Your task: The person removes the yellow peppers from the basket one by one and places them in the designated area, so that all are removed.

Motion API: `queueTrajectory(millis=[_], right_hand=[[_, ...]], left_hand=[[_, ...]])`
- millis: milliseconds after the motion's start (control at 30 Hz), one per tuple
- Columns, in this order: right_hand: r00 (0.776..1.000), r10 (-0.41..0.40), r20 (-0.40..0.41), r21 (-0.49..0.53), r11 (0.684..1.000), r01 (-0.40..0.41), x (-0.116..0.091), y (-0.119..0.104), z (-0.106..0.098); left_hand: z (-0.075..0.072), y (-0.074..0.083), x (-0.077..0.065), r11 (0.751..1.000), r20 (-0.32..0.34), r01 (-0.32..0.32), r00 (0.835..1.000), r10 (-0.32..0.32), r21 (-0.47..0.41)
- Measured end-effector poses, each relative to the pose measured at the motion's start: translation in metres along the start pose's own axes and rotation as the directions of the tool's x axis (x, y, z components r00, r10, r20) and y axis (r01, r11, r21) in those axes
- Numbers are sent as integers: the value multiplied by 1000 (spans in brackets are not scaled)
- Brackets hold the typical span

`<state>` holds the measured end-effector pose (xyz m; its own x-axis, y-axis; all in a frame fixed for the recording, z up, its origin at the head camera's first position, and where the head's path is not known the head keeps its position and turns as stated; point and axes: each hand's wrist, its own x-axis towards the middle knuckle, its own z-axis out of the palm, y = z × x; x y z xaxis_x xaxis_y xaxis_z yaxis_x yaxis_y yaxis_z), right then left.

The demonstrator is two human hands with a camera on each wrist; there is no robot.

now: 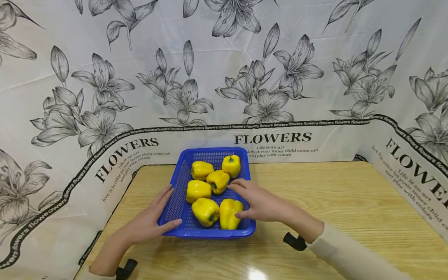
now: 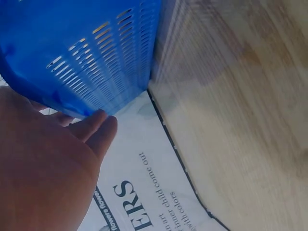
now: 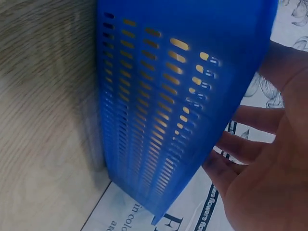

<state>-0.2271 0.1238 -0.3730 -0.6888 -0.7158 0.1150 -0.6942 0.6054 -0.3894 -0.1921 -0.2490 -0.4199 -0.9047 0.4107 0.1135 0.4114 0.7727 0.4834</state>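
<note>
A blue plastic basket [image 1: 207,233] with slotted sides holds several yellow bell peppers [image 1: 205,212]. My left hand [image 1: 147,221] lies along its left rim, thumb spread over the near left corner. In the left wrist view, two straight fingers [image 2: 103,134] of that hand show at the outer edge of the rim. My right hand [image 1: 260,202] reaches over the right rim with fingers extended inward. Its thumb overlaps the front right bell pepper [image 1: 229,214] in the head view. Seen from the right wrist, the basket wall [image 3: 144,96] partly hides the fingertips.
The basket stands on a wooden table [image 1: 315,194], close to the back wall. Behind and at both sides hangs a white cloth [image 1: 210,109] printed with flowers and lettering. A black wrist mount [image 1: 294,241] shows under the right forearm, another [image 1: 126,269] by the left.
</note>
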Motion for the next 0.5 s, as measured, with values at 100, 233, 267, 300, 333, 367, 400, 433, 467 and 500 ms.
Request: queueTrajectory(millis=[100, 233, 267, 300, 333, 367, 400, 433, 467, 500], right_hand=[[998, -27, 48, -83, 996, 31, 4, -3, 5], [996, -2, 90, -153, 988, 16, 10, -7, 10], [996, 9, 94, -165, 986, 7, 12, -8, 11], [995, 23, 100, -180, 984, -5, 13, -9, 12], [994, 34, 104, -190, 982, -14, 15, -11, 12], [994, 41, 104, -202, 979, -19, 17, -12, 13], [994, 44, 100, -212, 977, -22, 19, -13, 14], [995, 45, 94, -222, 975, -23, 21, -14, 15], [996, 42, 84, -227, 974, -22, 23, -15, 16], [997, 40, 73, -232, 972, -23, 24, -16, 17]], left_hand=[[2, 0, 0, 1000, 15, 20, 1000, -20, -10], [4, 1, 0, 999, 31, 46, 999, -45, -27], [5, 0, 0, 998, 34, 52, 998, -51, -33], [5, 0, 0, 998, 36, 56, 998, -55, -38], [6, 0, 0, 997, 39, 63, 997, -61, -45], [7, 0, 0, 996, 41, 71, 997, -68, -56], [7, 0, 0, 995, 42, 76, 996, -73, -66], [8, 0, 0, 994, 43, 80, 996, -77, -75], [8, -1, 0, 993, 44, 86, 996, -83, -84], [9, -1, 0, 991, 45, 91, 995, -87, -93]])
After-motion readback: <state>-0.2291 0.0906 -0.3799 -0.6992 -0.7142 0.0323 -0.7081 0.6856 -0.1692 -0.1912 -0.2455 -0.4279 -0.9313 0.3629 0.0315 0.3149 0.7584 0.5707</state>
